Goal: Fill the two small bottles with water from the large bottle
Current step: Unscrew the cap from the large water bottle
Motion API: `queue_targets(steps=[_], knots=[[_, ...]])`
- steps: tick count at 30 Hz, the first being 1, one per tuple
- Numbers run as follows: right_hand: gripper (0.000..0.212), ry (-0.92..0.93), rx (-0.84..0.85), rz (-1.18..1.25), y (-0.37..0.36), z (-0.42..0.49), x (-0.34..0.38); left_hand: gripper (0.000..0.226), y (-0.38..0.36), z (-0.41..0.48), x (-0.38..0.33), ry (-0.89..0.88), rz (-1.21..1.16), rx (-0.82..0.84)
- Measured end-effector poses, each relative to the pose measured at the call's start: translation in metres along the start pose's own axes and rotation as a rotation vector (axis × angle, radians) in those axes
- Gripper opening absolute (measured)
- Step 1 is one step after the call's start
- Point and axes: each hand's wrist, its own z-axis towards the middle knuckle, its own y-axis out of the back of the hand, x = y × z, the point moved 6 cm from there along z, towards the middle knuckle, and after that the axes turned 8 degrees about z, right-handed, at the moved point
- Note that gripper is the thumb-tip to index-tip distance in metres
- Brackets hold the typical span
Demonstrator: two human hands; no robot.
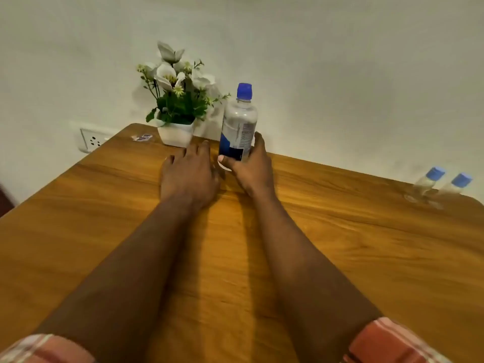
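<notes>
Early stage, nothing poured yet by the look of it. Right hand (251,166) grips the large bottle (239,124) low on its label, thumb in front and fingers (258,142) wrapped round the far side. The bottle stands upright at the back of the worktop (340,244), just beside the flower pot (176,132). Its blue cap (244,90) is on. Left hand (188,174) lies flat with fingers stretched out, holding nothing, just beside the bottle's base.

The inner small bottle (428,183) and outer small bottle (457,186) stand side by side at the far right edge of the worktop, well apart from both hands. Both are capped in blue.

Left to do, as I judge it: uncap all three, bring the small ones in or carry the large one over, pour twice, recap.

Hard to make out: the small bottles are blurred, so I cannot tell whether they hold any water. The large bottle's water level is unclear behind label and glare. Its base is hidden by the right hand. Whether the left palm touches the worktop cannot be told. Wall socket (90,140) sits partly behind the worktop's edge. Plaid sleeves (387,341) are cut off at the bottom.
</notes>
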Motion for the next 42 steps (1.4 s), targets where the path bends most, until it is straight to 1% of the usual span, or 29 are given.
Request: queue_targets(steps=[4, 7, 13, 17, 20, 23, 26, 35, 39, 42], knots=[[0.079, 0.039, 0.000, 0.015, -0.001, 0.007, 0.006, 0.057, -0.002, 0.008, 0.000, -0.012, 0.001, -0.024], [0.074, 0.043, -0.017, 0.004, 0.003, 0.001, 0.007, 0.055, -0.001, 0.006, -0.003, -0.015, -0.001, -0.029], [0.073, 0.057, -0.053, 0.040, 0.022, -0.026, 0.011, 0.051, 0.012, -0.011, -0.010, -0.043, 0.025, -0.026], [0.074, 0.043, -0.045, 0.053, 0.040, -0.052, 0.010, 0.047, 0.020, -0.035, -0.020, -0.037, 0.058, 0.015], [0.075, 0.026, -0.050, 0.062, 0.057, -0.076, 0.009, 0.046, 0.026, -0.059, -0.034, -0.065, 0.056, 0.021], [0.073, 0.025, -0.058, 0.081, 0.078, -0.104, 0.010, 0.044, 0.036, -0.086, -0.046, -0.082, 0.024, 0.000], [0.074, 0.002, -0.062, 0.101, 0.102, -0.134, 0.008, 0.044, 0.044, -0.116, -0.064, -0.103, -0.027, 0.015], [0.071, -0.033, -0.091, 0.126, 0.167, -0.219, 0.007, 0.041, 0.067, -0.194, -0.119, -0.188, -0.056, 0.052], [0.071, -0.033, -0.097, 0.106, 0.185, -0.246, 0.007, 0.045, 0.075, -0.220, -0.125, -0.198, -0.075, 0.056], [0.076, -0.039, -0.093, 0.104, 0.194, -0.262, 0.008, 0.046, 0.081, -0.233, -0.125, -0.196, -0.091, 0.055]])
